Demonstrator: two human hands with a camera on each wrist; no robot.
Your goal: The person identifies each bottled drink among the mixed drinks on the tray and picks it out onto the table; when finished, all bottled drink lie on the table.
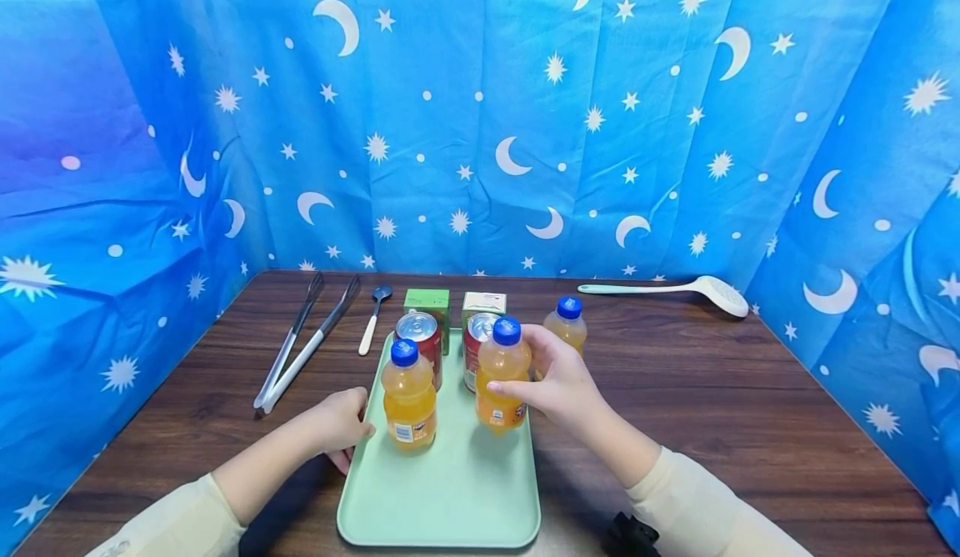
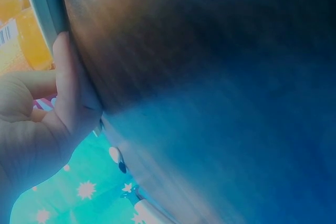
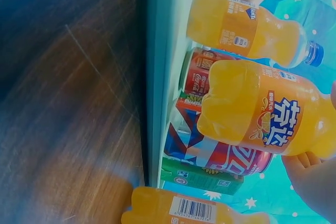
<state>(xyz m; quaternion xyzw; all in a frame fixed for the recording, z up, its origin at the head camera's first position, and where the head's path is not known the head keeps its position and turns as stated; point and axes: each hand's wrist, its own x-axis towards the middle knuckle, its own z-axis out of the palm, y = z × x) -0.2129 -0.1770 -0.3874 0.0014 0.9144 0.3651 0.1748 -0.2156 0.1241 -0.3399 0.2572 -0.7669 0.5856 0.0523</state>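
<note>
My right hand (image 1: pixel 562 378) grips an orange soda bottle (image 1: pixel 504 394) with a blue cap, thumb across its front. In the right wrist view this bottle (image 3: pixel 257 108) hangs over the green tray (image 1: pixel 442 507), its base apart from the surface. My left hand (image 1: pixel 341 424) holds the tray's left edge; a finger lies along the rim (image 2: pixel 47 9) in the left wrist view. A second orange soda bottle (image 1: pixel 408 407) stands on the tray's left side. Behind the bottles are two red soda cans, one at left (image 1: pixel 422 332) and one at right (image 1: pixel 472 348), partly hidden.
Two small boxes, one green (image 1: pixel 427 298) and one white-topped (image 1: pixel 484 300), stand at the tray's far end. A third soda bottle (image 1: pixel 567 323) stands right of the tray. Tongs (image 1: pixel 307 344) and a spoon (image 1: pixel 372 323) lie left; a slotted ladle (image 1: pixel 712 292) lies back right.
</note>
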